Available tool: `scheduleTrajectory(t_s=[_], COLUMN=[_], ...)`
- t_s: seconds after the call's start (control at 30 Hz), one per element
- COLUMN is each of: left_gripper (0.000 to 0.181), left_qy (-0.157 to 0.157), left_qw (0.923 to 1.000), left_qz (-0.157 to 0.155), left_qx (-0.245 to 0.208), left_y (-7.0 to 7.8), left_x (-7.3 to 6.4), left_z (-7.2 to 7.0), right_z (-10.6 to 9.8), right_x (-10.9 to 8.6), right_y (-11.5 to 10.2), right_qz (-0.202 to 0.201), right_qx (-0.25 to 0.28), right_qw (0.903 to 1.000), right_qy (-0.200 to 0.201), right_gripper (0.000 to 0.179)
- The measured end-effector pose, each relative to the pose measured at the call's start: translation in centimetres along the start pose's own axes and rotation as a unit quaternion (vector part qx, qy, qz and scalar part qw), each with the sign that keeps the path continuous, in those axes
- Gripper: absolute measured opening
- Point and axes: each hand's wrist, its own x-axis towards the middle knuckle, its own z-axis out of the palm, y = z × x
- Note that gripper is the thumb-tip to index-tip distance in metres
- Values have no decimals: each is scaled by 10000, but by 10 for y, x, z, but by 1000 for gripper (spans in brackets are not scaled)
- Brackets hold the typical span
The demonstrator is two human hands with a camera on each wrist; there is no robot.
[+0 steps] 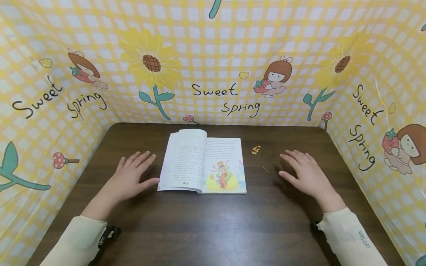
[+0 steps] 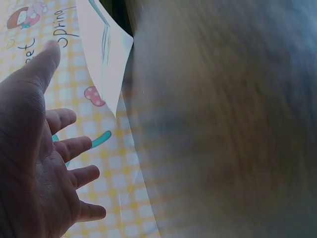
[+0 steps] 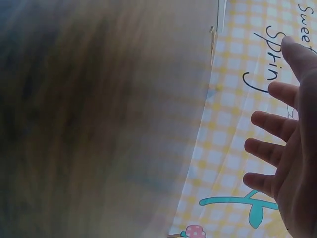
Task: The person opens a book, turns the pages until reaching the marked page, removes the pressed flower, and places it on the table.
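Note:
An open book (image 1: 222,151) lies on the dark wooden table, text on both pages and a coloured figure drawn on the right one. Its left pages curl up a little. To the left of it, my left hand (image 1: 134,175) spreads its fingers, thumb tip close by the book's edge. Fingers apart, my right hand (image 1: 301,171) is at the right with nothing in it. Between that hand and the book lie a small golden ornament (image 1: 256,150) with thin strands and a thin golden pin (image 1: 265,169). In the left wrist view, the book's corner (image 2: 111,59) rises beyond the thumb.
The wooden table (image 1: 213,229) carries these things. Yellow checked cloth (image 1: 213,44) with flowers, cartoon girls and lettering hangs behind it and along both sides. Dark bands (image 1: 109,236) circle the wrists at the pale sleeves (image 1: 78,240).

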Motion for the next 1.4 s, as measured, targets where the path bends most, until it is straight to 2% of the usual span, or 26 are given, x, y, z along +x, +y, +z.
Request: scheduleTrajectory(t_s=[0.27,0.7,0.97,1.1,1.2,1.3,1.4], left_gripper=[103,105,108,110,110,112,115], left_qy=[-154,-197,-319,-486,-641,-611,-452], left_qw=[9997,9979,9975,9978,9967,9950,9935], left_qz=[-42,-83,-136,-297,-487,-721,-922], left_qx=[160,611,623,346,-47,-330,-489], left_y=[-5,-11,-10,-1,14,28,40], left_x=[-3,-5,-4,2,7,11,17], left_z=[-2,-2,-1,6,14,21,24], right_z=[-4,-4,-3,-2,-1,-1,-1], right_x=[-3,-4,-5,-4,-2,0,2], right_y=[4,5,6,6,5,2,-1], right_qz=[121,402,495,474,435,391,333], right_qx=[-173,-489,-542,-527,-514,-450,-391], right_qw=[9995,9954,9934,9940,9948,9960,9972], right_qy=[-246,-723,-881,-831,-768,-660,-541], right_gripper=[80,95,98,99,98,98,98])
